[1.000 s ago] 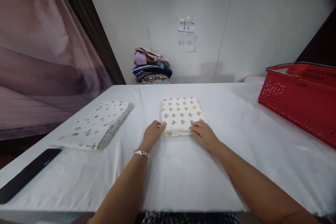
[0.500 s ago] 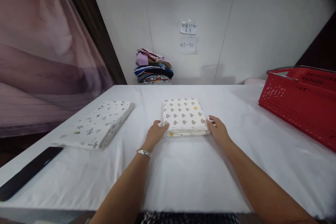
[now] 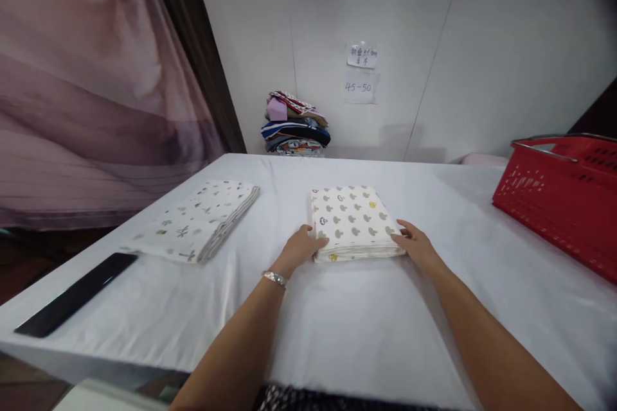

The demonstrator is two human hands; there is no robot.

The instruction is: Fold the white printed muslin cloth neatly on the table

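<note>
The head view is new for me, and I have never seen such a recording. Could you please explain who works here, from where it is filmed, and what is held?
There is no machine: a person works with two bare hands. One camera, worn on the head, takes every picture, looking forward and down.

The left hand, with a bracelet on its wrist, and the right hand touch the near corners of a folded mushroom-print cloth. It lies on the white table; whether they grip it firmly, I cannot tell.

To the left lie another folded cloth and a flat black object. A red basket is at the right.
</note>
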